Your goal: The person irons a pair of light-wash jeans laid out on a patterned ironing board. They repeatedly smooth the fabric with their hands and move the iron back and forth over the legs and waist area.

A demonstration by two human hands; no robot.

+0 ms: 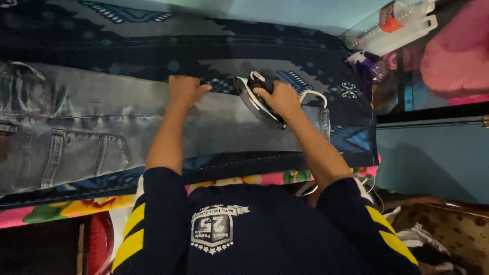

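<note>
A pair of faded grey jeans (91, 127) lies flat across a dark blue patterned blanket (214, 46), waist and pockets at the left, leg running right. My right hand (279, 98) grips the black handle of a clothes iron (257, 99), which is tilted on its edge on the jeans leg, its metal soleplate facing left. My left hand (184, 89) presses flat on the denim just left of the iron, fingers spread at the leg's far edge. A white cord (313, 94) loops behind the iron.
A floral pink and yellow sheet (66, 209) shows under the blanket's near edge. A clear plastic bottle with an orange label (402, 20) and a purple object (367, 63) sit at the upper right, next to pink cloth (453, 51). A teal wall panel (433, 153) stands at the right.
</note>
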